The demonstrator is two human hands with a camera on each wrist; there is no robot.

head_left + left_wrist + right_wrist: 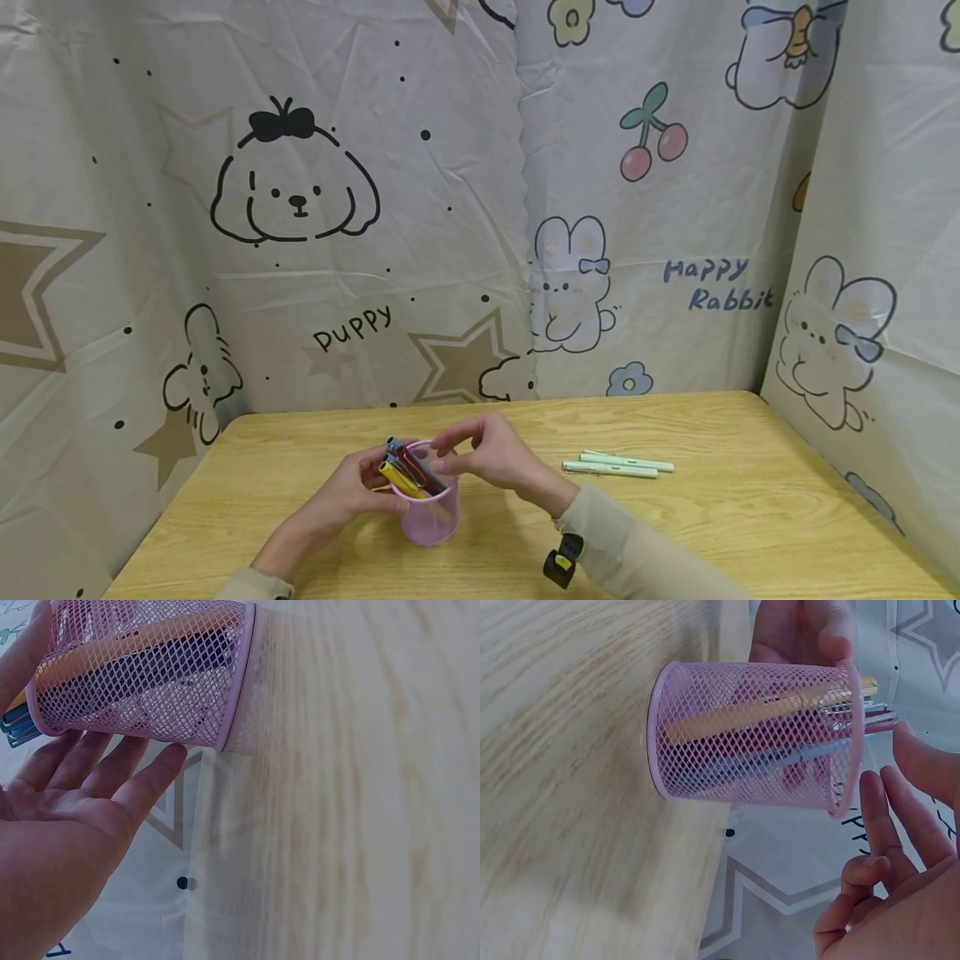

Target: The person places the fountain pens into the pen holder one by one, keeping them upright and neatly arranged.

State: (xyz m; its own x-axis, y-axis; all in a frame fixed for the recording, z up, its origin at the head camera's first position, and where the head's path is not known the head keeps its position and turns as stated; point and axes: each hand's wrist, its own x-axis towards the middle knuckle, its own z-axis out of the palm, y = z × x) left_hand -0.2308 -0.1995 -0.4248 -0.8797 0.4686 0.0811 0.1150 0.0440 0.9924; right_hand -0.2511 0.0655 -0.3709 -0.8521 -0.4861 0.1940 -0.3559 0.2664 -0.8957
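Note:
A pink mesh pen holder (431,521) stands upright on the table, with several pens leaning in it. Among them are a yellow pen (401,481), a dark red pen (422,472) and a blue pen (757,763). My left hand (360,483) holds the pen holder from its left side, thumb near the rim and fingers along the mesh. Over the rim on the right is my right hand (491,454), its thumb and forefinger apart. The right wrist view shows that thumb close to the pen ends, with nothing held between the fingers.
Two light green pens (618,467) lie side by side on the wooden table (712,533), right of the hands. A printed cloth (450,167) hangs behind the table and along both sides. A small black device (562,562) is at the right sleeve.

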